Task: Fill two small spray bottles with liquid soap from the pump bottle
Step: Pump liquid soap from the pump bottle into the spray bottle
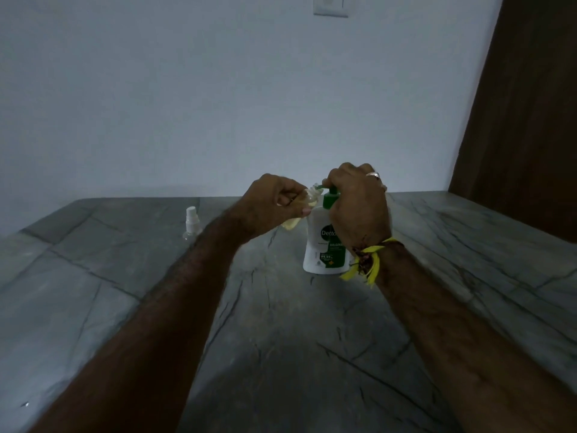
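Note:
A white pump bottle with a green label and green pump stands upright on the grey marble table. My right hand is curled over the pump head from above. My left hand holds a small clear spray bottle, tilted, its open neck right at the pump's nozzle; yellowish liquid shows in its lower end. A second small spray bottle with a white spray cap stands on the table to the left, apart from both hands.
A pale wall rises behind the table, with a white switch plate at the top. A dark brown wooden panel stands at the right. The table's back edge meets the wall just behind the bottles.

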